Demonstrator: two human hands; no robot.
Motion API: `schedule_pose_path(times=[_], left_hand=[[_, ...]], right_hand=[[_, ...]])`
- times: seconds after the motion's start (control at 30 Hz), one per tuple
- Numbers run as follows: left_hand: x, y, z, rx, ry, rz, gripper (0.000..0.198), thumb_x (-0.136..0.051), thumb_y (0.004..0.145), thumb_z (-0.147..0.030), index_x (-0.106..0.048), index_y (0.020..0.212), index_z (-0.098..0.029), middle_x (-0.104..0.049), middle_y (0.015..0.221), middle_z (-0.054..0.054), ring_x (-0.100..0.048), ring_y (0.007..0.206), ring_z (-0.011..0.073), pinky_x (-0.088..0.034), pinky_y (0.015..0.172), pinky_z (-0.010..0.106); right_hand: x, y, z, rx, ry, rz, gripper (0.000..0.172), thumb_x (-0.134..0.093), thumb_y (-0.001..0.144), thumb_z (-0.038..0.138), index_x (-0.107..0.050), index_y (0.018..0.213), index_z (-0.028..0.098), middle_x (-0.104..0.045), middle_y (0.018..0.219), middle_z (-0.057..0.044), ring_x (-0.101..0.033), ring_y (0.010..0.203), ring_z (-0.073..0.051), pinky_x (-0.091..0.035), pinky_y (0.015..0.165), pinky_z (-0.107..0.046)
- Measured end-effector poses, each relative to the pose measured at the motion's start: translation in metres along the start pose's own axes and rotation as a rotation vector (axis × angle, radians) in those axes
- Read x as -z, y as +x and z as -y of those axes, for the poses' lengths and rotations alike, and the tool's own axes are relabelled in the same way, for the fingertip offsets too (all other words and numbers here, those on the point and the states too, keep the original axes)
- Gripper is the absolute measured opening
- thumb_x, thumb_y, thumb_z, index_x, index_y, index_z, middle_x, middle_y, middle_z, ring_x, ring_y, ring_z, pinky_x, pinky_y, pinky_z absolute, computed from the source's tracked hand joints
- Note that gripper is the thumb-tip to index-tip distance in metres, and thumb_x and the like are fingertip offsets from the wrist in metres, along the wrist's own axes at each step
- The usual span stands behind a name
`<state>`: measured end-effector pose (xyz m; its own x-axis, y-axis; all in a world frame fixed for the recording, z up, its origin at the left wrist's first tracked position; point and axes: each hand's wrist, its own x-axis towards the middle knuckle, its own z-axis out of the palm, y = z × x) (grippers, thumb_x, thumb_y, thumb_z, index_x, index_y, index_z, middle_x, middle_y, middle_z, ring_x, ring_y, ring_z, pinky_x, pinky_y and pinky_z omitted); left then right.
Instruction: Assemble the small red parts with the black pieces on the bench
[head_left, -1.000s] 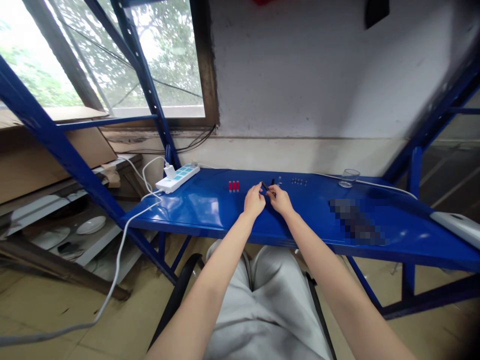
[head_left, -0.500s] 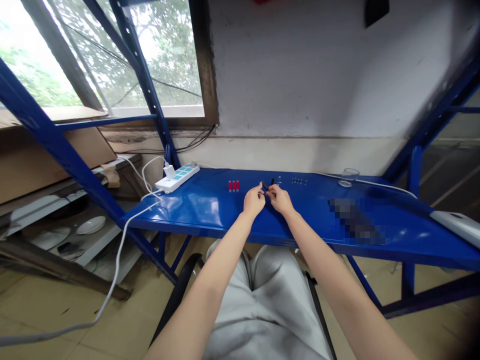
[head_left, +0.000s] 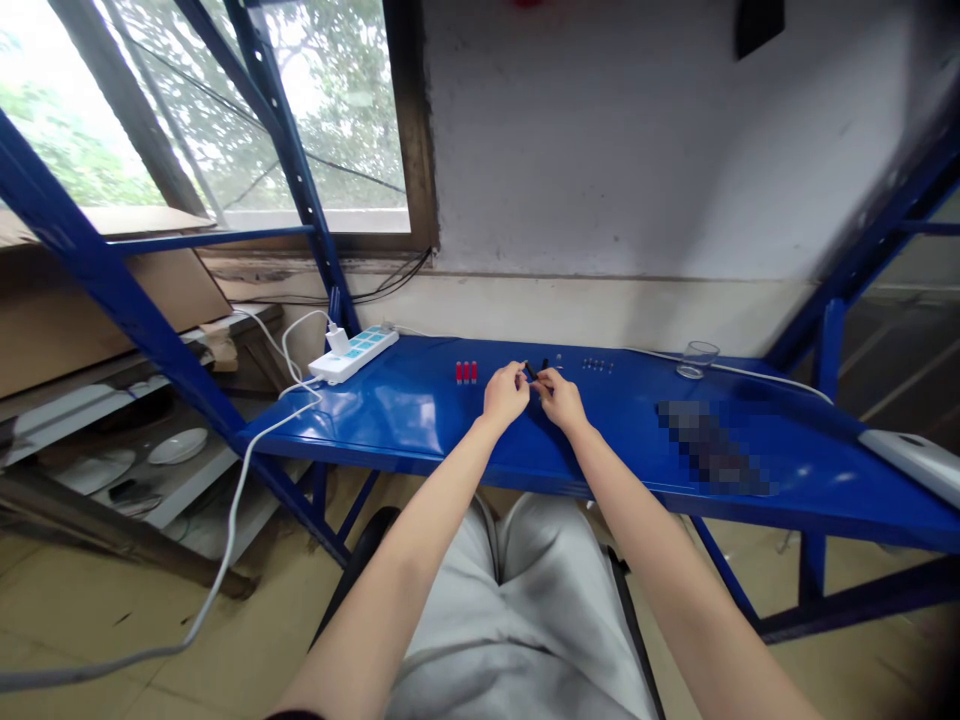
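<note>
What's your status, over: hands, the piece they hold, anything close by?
Left hand and right hand together, fingertips pinching a small thin black stick. Stick just above blue metal table. Three small red cylinders stand left of it, apart.

Looks like a makeshift workshop set up in a storeroom: a glossy blue steel rack shelf (head_left: 420, 420) serving as the work surface, framed by slotted blue uprights (head_left: 97, 270) and backed by a rough, stained whitewashed wall (head_left: 600, 150) beside a grimy window (head_left: 225, 110) with trees outside. Holds small parts laid out in neat rows, red pieces (head_left: 466, 372) and tiny dark pieces (head_left: 598, 364), plus a white power strip (head_left: 354, 354) at the back left corner trailing a white cable (head_left: 240, 480) down to the tiled floor (head_left: 112, 620). Shows storage clutter to the left: flattened cardboard (head_left: 75, 310) and white dishes (head_left: 176, 445) on a low shelf.
</note>
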<state>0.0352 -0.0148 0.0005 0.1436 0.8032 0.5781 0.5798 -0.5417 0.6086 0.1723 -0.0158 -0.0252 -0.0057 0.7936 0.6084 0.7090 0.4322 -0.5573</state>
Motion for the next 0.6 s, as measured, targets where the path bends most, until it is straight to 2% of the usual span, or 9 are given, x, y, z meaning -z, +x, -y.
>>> schedule_pose_path(times=[0.1,0.17,0.33,0.43,0.6], left_hand=[[0.014,0.019,-0.006,-0.032,0.071,0.003,0.021,-0.047,0.082,-0.022,-0.059,0.099,-0.018,-0.065,0.090,0.006,-0.059,0.085,0.0155,-0.046,0.078,0.028],[0.024,0.035,-0.009,-0.055,0.087,0.060,0.023,-0.049,0.082,-0.026,-0.059,0.099,-0.016,-0.065,0.088,0.006,-0.059,0.079,0.0148,-0.046,0.075,0.027],[0.046,0.070,-0.014,-0.226,0.185,0.445,0.017,-0.051,0.080,-0.022,-0.066,0.083,-0.014,-0.066,0.079,0.005,-0.058,0.073,0.0136,-0.044,0.071,0.025],[0.055,0.079,-0.017,-0.245,0.194,0.586,0.015,-0.056,0.077,-0.020,-0.066,0.085,-0.014,-0.066,0.079,0.004,-0.058,0.072,0.0122,-0.043,0.070,0.023],[0.058,0.082,-0.014,-0.244,0.262,0.635,0.016,-0.059,0.073,-0.017,-0.065,0.088,-0.014,-0.065,0.076,0.003,-0.056,0.066,0.0100,-0.041,0.064,0.021]], right_hand=[[0.001,0.000,0.003,0.006,0.049,-0.016,0.012,-0.047,0.082,0.029,-0.053,0.091,0.023,-0.070,0.080,-0.005,-0.064,0.066,-0.020,-0.044,0.060,-0.026],[0.001,0.000,0.005,0.013,0.074,-0.029,0.014,-0.046,0.083,0.031,-0.053,0.092,0.023,-0.070,0.082,-0.005,-0.064,0.065,-0.019,-0.044,0.059,-0.026],[0.001,0.000,0.007,0.024,0.080,-0.041,0.016,-0.045,0.084,0.033,-0.054,0.093,0.023,-0.070,0.086,-0.005,-0.064,0.067,-0.019,-0.044,0.059,-0.026],[0.001,0.000,0.009,0.008,0.080,-0.040,0.017,-0.044,0.085,0.034,-0.054,0.094,0.023,-0.070,0.088,-0.006,-0.064,0.068,-0.020,-0.045,0.060,-0.027],[0.002,0.000,0.011,0.003,0.062,-0.004,0.018,-0.044,0.085,0.034,-0.055,0.095,0.023,-0.070,0.091,-0.007,-0.065,0.070,-0.020,-0.046,0.062,-0.028]])
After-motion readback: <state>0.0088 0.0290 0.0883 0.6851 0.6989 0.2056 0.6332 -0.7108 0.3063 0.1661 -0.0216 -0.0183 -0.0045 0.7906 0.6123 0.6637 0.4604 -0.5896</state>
